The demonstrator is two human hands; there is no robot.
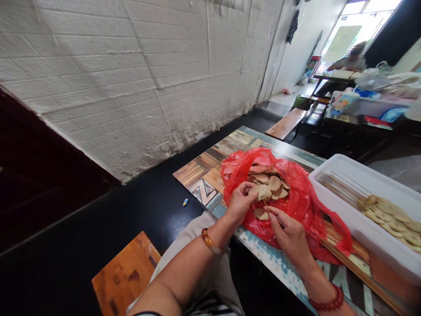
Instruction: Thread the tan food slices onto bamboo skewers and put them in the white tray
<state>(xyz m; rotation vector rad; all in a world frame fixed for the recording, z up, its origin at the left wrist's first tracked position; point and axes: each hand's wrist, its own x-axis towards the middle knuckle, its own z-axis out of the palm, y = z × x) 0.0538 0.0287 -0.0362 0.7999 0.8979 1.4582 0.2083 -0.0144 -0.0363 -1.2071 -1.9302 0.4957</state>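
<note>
Between the fingers of my left hand [241, 202] is a thin, pale round slice [263, 192] of food, its exact kind unclear. My right hand [289, 235] pinches a thin wooden skewer [265, 203], whose tip meets the lower edge of that slice. Both hands are over an open red plastic bag [302, 197] on the table. Many similar slices [276, 183] are heaped inside the bag, and a single slice [261, 214] lies nearer to me, below the skewer.
A white plastic tub [332, 169] at the right holds skewered slices [391, 215]. Loose skewers [358, 272] lie between bag and tub on the patterned table [194, 171]. A wooden stool [126, 274] stands at my left. Far back, a person [348, 63] sits at another table.
</note>
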